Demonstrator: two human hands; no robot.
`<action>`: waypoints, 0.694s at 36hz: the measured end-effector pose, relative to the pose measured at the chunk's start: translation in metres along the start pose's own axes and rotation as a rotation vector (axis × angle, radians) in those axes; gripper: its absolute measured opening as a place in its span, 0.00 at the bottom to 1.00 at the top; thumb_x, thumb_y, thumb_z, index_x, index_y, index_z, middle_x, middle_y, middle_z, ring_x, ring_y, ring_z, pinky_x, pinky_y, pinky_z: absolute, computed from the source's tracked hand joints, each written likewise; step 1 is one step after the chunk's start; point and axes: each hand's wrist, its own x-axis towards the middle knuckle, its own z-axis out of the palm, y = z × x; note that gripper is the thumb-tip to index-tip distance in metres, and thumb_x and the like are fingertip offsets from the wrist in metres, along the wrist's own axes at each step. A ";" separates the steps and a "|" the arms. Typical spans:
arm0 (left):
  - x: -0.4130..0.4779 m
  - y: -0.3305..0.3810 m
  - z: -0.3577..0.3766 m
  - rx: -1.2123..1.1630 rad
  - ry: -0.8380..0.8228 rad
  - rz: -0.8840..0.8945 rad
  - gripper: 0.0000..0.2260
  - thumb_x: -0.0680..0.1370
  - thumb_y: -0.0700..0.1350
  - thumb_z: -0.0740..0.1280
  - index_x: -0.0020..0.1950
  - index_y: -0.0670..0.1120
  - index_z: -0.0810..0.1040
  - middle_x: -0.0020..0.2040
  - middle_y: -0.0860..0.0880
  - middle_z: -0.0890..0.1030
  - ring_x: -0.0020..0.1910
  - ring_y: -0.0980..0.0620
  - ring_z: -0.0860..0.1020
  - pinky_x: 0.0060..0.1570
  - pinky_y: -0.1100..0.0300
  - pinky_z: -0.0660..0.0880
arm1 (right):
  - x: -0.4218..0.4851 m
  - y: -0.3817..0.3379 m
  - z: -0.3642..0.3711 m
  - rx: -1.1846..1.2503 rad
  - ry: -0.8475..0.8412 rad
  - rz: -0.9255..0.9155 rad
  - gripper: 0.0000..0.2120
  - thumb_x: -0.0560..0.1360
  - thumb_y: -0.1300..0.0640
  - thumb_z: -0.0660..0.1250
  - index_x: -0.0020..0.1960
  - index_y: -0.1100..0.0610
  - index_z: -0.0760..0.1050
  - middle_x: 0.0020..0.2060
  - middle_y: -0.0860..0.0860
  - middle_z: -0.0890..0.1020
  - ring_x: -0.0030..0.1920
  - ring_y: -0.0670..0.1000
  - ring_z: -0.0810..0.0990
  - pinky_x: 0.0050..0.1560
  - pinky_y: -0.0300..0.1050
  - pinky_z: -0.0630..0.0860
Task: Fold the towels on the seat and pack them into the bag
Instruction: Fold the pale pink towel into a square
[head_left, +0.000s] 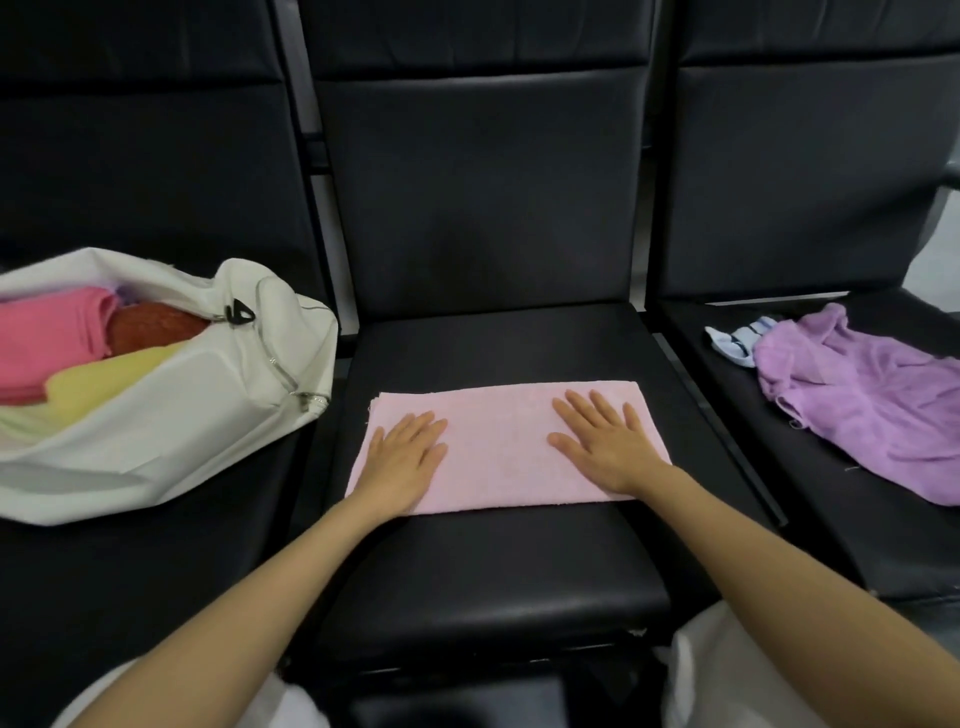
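A light pink towel (498, 441), folded into a long rectangle, lies flat on the middle black seat (493, 561). My left hand (405, 457) presses flat on its left part with straight fingers. My right hand (602, 441) lies flat on its right part, fingers spread. On the left seat, a white zip bag (218, 395) sits open; inside it are folded pink, red and yellow towels (78, 358). A crumpled purple towel (872, 405) lies on the right seat, with a light blue cloth (737, 338) beside its left edge.
Three black padded seats stand in a row with tall backrests (478, 182). A thin black bar (727, 431) divides the middle seat from the right one. My white-clad knees (717, 675) are at the seat's front edge.
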 end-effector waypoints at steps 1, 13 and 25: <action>0.001 -0.002 -0.003 -0.108 0.050 0.002 0.19 0.84 0.45 0.52 0.76 0.49 0.63 0.77 0.50 0.59 0.77 0.52 0.54 0.74 0.57 0.46 | 0.000 -0.001 0.000 -0.004 -0.001 -0.004 0.30 0.79 0.35 0.41 0.78 0.43 0.41 0.78 0.43 0.41 0.77 0.49 0.37 0.75 0.57 0.35; 0.008 -0.030 -0.039 -0.065 0.128 -0.552 0.21 0.78 0.55 0.65 0.65 0.44 0.74 0.69 0.39 0.66 0.69 0.39 0.62 0.65 0.49 0.64 | -0.004 -0.017 -0.021 -0.036 0.025 -0.128 0.25 0.81 0.43 0.54 0.76 0.46 0.58 0.78 0.45 0.50 0.78 0.51 0.40 0.75 0.58 0.40; 0.001 -0.028 -0.054 -0.314 0.247 -0.380 0.06 0.81 0.45 0.60 0.51 0.43 0.67 0.46 0.44 0.75 0.46 0.45 0.74 0.42 0.53 0.68 | -0.009 -0.031 -0.027 -0.078 -0.209 -0.153 0.30 0.81 0.39 0.52 0.79 0.44 0.46 0.78 0.43 0.45 0.78 0.51 0.42 0.76 0.56 0.44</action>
